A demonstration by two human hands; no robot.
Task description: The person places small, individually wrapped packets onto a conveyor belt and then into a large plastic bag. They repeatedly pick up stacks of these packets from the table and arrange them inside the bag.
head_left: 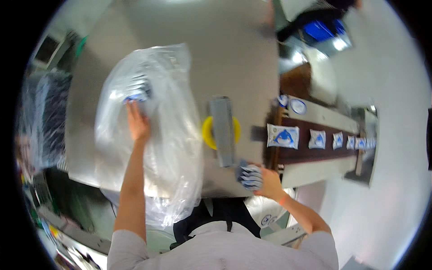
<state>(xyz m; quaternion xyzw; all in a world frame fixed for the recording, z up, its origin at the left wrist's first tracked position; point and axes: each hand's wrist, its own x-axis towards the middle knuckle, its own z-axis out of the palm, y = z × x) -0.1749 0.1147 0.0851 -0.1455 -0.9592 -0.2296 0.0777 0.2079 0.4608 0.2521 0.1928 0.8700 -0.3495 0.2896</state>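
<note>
We see one stack of packets point(250, 176) near the close edge of the table point(234, 49), clamped in the right grip point(270, 183). It looks grey-white and striped, its thin packets pressed together like a fan, a little blurred. A second stack point(138, 87) is at the clear bag point(175, 135), where the left grip point(138, 126) reaches its lower end; we cannot tell if the fingers are closed on it, nor if it lies inside the plastic. We judge the work to be only partly done: the bag looks quite flat, and single packets point(282, 136) in a row on the brown conveyor point(303, 155) are not yet gathered. Between bag and conveyor, a grey bar-like thing point(222, 130) lies across a yellow ring point(207, 132).
</note>
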